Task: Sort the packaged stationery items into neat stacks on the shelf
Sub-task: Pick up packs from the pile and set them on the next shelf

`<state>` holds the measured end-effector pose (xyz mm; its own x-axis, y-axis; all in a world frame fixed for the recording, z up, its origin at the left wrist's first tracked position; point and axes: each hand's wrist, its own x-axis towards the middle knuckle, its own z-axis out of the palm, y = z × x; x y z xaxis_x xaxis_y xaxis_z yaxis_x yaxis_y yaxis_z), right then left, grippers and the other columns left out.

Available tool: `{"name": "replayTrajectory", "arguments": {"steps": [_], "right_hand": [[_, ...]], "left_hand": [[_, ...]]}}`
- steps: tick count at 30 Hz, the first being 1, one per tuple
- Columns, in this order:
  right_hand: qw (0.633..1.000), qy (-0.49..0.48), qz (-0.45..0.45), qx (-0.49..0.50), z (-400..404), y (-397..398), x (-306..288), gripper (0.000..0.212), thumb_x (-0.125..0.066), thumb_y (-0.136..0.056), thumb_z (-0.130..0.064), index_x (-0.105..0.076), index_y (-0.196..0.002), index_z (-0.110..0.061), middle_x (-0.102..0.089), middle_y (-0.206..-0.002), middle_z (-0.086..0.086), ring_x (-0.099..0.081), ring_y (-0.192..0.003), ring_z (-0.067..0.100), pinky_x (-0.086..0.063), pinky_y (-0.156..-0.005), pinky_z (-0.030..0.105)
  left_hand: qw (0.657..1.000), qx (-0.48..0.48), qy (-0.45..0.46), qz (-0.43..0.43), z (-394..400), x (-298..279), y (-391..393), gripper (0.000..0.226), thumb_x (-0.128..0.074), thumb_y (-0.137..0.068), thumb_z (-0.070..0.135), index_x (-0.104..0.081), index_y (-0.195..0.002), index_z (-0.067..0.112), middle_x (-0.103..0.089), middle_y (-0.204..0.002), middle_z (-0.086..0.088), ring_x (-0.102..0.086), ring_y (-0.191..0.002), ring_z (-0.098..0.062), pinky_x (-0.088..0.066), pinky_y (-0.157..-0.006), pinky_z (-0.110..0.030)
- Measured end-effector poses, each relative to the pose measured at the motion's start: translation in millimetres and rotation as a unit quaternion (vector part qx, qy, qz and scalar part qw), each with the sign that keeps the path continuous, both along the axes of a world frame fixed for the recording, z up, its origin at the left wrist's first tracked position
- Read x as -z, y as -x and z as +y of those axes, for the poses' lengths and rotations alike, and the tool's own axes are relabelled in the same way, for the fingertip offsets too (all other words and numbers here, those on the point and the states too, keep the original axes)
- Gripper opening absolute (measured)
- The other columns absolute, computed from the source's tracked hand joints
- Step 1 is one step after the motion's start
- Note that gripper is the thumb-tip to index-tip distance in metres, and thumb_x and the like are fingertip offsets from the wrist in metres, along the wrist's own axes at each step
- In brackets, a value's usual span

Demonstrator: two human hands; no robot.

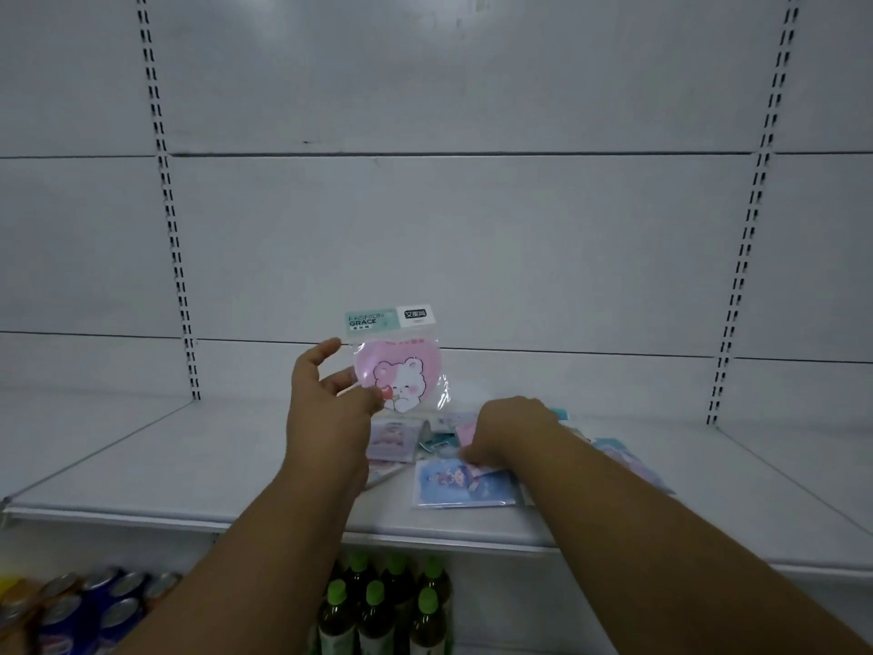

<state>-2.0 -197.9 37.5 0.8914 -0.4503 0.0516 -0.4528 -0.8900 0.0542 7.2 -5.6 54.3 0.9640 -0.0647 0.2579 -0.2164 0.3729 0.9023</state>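
bottles (378, 612) below shelf (189, 470) | left hand (330, 399) holds pink packet (401, 366) (upright)

Left hand (326, 394): bare, no glove, ring or watch in view; thumb and fingers visible.
Right hand (508, 430): bare, no glove or ring in view; seen from the back, fingertips hidden.
Left forearm (264, 527): bare along its whole visible length, no sleeve, no band.
Right forearm (637, 527): bare along its whole visible length, no sleeve, no wristwear.

Glossy clear plastic pkg (396, 361), matt white painted metal shelf (189, 465), shiny plastic bottles (378, 612)
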Motion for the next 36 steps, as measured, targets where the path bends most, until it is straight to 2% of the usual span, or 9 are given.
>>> {"name": "replayTrajectory", "arguments": {"steps": [3, 5, 8, 12, 15, 20, 26, 33, 36], "right_hand": [[0.999, -0.05, -0.004, 0.013, 11, -4, -5, 0.059, -0.061, -0.072, -0.053, -0.055, -0.115, -0.014, -0.057, -0.115, 0.012, -0.053, -0.109, 0.032, -0.043, -0.097, 0.043], [0.991, -0.112, -0.072, 0.003, 18, -1, -11, 0.043, -0.061, -0.081, -0.037, -0.055, -0.114, -0.01, -0.056, -0.115, 0.015, -0.052, -0.111, 0.033, -0.043, -0.095, 0.039], [0.938, -0.206, -0.28, 0.002, 16, 9, -13, 0.017, -0.051, -0.086, -0.008, -0.059, -0.101, -0.003, -0.062, -0.105, 0.016, -0.059, -0.1, 0.031, -0.046, -0.08, 0.034], [0.843, -0.291, -0.451, 0.022, 5, 42, -15, 0.014, -0.053, -0.088, -0.011, -0.061, -0.099, -0.014, -0.067, -0.092, 0.003, -0.063, -0.079, 0.017, -0.048, -0.062, 0.027], [0.818, -0.303, -0.488, 0.036, -17, 75, -21, 0.012, -0.059, -0.089, -0.013, -0.064, -0.099, -0.016, -0.07, -0.091, 0.001, -0.067, -0.079, 0.016, -0.056, -0.071, 0.034], [0.775, -0.315, -0.543, 0.072, -63, 150, -28, 0.008, -0.062, -0.088, -0.011, -0.063, -0.092, -0.018, -0.071, -0.088, 0.003, -0.07, -0.077, 0.018, -0.058, -0.065, 0.032], [0.766, -0.296, -0.561, 0.105, -144, 270, -24, 0.005, -0.063, -0.088, -0.011, -0.063, -0.091, -0.015, -0.072, -0.089, 0.007, -0.071, -0.078, 0.023, -0.06, -0.072, 0.042], [0.768, -0.278, -0.565, 0.119, -252, 406, -24, 0.012, -0.063, -0.086, -0.01, -0.067, -0.084, -0.021, -0.074, -0.087, 0.01, -0.071, -0.07, 0.017, -0.058, -0.057, 0.029], [0.756, -0.306, -0.57, 0.106, -295, 434, -25, 0.008, -0.063, -0.087, -0.012, -0.068, -0.09, -0.018, -0.072, -0.092, 0.018, -0.068, -0.086, 0.038, -0.058, -0.078, 0.051]], "left_hand": [[0.999, 0.034, 0.009, 0.008, 15, -8, 1, 0.057, -0.067, -0.081, -0.009, -0.055, -0.123, 0.027, -0.072, -0.106, -0.004, -0.072, -0.088, -0.023, -0.057, -0.071, -0.036], [0.997, 0.069, 0.034, 0.01, 22, -12, 2, 0.049, -0.064, -0.081, -0.012, -0.061, -0.12, 0.018, -0.075, -0.101, -0.005, -0.074, -0.086, -0.022, -0.058, -0.068, -0.034], [0.99, 0.122, 0.073, 0.009, 28, -14, 0, 0.038, -0.061, -0.083, -0.013, -0.066, -0.109, 0.014, -0.077, -0.093, -0.005, -0.075, -0.079, -0.02, -0.058, -0.058, -0.027], [0.983, 0.164, 0.081, 0.009, 15, -2, 2, 0.032, -0.062, -0.085, -0.008, -0.065, -0.108, 0.014, -0.076, -0.097, -0.007, -0.074, -0.082, -0.021, -0.056, -0.057, -0.024], [0.973, 0.213, 0.082, 0.016, -10, 3, 21, 0.032, -0.063, -0.085, -0.007, -0.065, -0.11, 0.013, -0.075, -0.101, -0.008, -0.074, -0.083, -0.022, -0.055, -0.057, -0.023], [0.963, 0.257, 0.083, 0.006, -70, 0, 65, 0.033, -0.061, -0.085, -0.01, -0.064, -0.109, 0.011, -0.075, -0.101, -0.009, -0.074, -0.081, -0.021, -0.055, -0.055, -0.022], [0.95, 0.303, 0.079, 0.025, -169, 7, 149, 0.038, -0.057, -0.082, -0.018, -0.062, -0.111, 0.006, -0.072, -0.104, -0.015, -0.07, -0.072, -0.02, -0.055, -0.052, -0.024], [0.95, 0.306, 0.061, 0.033, -296, 17, 248, 0.041, -0.059, -0.076, -0.018, -0.066, -0.109, 0.004, -0.074, -0.096, -0.017, -0.068, -0.073, -0.025, -0.053, -0.061, -0.032], [0.96, 0.278, 0.015, 0.038, -342, 19, 266, 0.035, -0.058, -0.078, -0.012, -0.067, -0.107, 0.004, -0.074, -0.095, -0.019, -0.068, -0.068, -0.021, -0.055, -0.057, -0.029]]}}
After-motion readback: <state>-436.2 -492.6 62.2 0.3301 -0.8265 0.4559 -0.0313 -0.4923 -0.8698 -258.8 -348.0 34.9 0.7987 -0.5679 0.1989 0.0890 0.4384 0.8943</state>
